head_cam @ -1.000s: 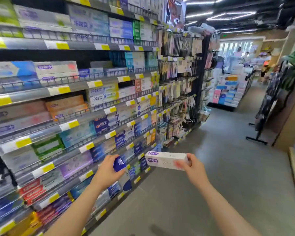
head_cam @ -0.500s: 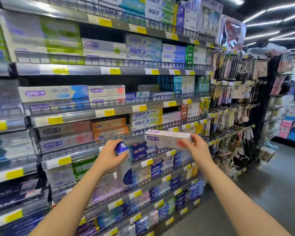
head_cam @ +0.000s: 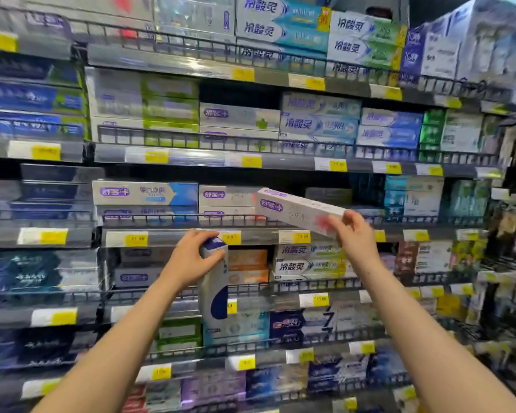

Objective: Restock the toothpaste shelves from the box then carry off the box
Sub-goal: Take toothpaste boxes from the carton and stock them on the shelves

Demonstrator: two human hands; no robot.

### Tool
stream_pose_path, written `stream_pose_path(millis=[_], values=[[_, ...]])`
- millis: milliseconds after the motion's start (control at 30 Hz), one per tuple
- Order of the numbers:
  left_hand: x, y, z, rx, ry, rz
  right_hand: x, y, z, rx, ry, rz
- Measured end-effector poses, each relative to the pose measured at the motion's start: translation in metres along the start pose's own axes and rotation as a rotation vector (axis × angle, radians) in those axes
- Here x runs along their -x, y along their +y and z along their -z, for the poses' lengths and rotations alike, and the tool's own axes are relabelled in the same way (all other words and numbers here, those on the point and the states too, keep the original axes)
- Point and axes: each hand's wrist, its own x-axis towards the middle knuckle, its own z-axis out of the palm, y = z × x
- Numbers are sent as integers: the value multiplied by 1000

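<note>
Facing grey metal shelves with wire front rails (head_cam: 191,217), packed in every row with long toothpaste cartons lying flat, yellow price labels (head_cam: 136,239) along each edge. On the middle shelf, at left, a white and blue carton with a purple logo (head_cam: 145,193); just right of it, stacked white cartons with the same purple logo (head_cam: 225,195), and behind them a dark gap.

Right hand (head_cam: 353,238) pinching the right end of a long white toothpaste carton with purple logo and red patch (head_cam: 295,210), thumb on top and fingers curled below; carton tilted, left end higher, reaching over the wire rail beside the stacked white cartons. Cannot tell whether touching them.

Left hand (head_cam: 189,259) wrapped around the top of a tall white carton with dark blue cap end and blue curve (head_cam: 213,289), held upright in front of the lower shelves, near the viewer.

Edges of the view smeared; print on most far-left and bottom cartons not readable. Both forearms cut off by the bottom edge. Restocking box not in view.

Against half a second before: shelves now closer and seen more straight on, aisle floor and hanging racks at right mostly gone from view; white carton raised from below the middle shelf up to its rail; upright carton gripped the same way.
</note>
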Motion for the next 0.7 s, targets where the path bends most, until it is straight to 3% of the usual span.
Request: stream_pose_path(millis=[333, 700], values=[[-60, 7, -11, -26, 35, -47, -53, 24, -4, -233, 37, -23], [-101, 20, -45, -51, 48, -30, -101, 73, -7, -306, -37, -60]])
